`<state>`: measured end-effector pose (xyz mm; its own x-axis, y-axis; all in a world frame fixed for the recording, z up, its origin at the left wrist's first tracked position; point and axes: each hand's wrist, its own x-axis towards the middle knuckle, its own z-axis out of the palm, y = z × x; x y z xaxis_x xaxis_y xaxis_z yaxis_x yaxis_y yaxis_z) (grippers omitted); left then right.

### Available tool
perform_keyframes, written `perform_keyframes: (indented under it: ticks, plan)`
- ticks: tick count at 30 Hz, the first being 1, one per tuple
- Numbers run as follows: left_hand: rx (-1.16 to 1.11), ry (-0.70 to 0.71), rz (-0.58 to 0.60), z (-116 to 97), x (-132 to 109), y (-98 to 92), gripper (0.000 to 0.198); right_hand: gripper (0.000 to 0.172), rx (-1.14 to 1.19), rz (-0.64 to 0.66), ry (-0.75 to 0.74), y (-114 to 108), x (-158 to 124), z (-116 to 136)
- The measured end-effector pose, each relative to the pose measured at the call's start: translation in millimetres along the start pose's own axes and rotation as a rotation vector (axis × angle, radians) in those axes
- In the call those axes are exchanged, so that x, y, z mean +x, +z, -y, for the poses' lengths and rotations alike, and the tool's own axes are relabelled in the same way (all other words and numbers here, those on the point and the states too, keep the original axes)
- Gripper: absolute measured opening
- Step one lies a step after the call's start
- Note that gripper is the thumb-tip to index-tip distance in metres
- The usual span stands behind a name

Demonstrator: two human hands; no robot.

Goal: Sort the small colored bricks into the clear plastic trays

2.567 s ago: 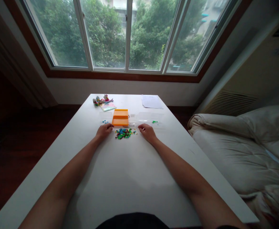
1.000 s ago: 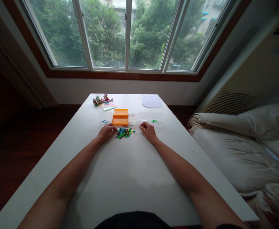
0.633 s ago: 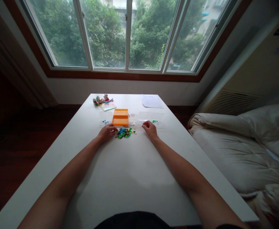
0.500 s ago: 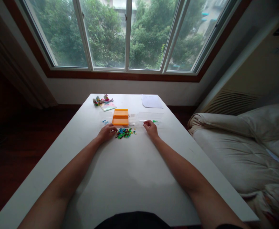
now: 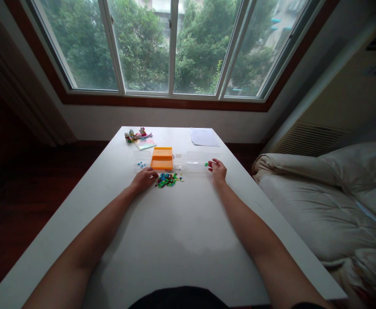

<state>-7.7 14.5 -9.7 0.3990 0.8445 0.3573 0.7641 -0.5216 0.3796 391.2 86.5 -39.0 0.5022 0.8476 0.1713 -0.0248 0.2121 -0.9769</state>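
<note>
A small heap of coloured bricks (image 5: 167,179) lies on the white table (image 5: 175,231). My left hand (image 5: 145,177) rests at the heap's left edge, fingers curled and pinched at the bricks. My right hand (image 5: 218,169) is farther right, fingers bent over a clear tray (image 5: 198,159) that holds a few green bricks (image 5: 206,164). An orange box (image 5: 162,158) stands just behind the heap. Another clear tray (image 5: 142,160) with blue bricks lies left of the box.
A small built toy and a booklet (image 5: 140,138) lie at the table's far left, a sheet of paper (image 5: 203,137) at the far right. A white bed (image 5: 335,201) stands close to the table's right edge. A window spans the far wall.
My right hand has moved from beside the heap rightward and away to the clear tray with green bricks. My left hand has crept slightly toward the heap.
</note>
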Motion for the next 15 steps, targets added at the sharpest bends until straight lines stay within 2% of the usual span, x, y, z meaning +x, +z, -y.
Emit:
perform_keyframes:
  ticks: [8, 15]
  plan:
    - [0.039, 0.027, 0.025, -2, 1, 1.4, 0.017, 0.03, -0.024, -0.055, -0.026, -2, -3, 2]
    - [0.044, 0.046, 0.004, -1, 1, 2.3, 0.016, 0.029, -0.101, 0.054, -0.074, 9, -20, 4]
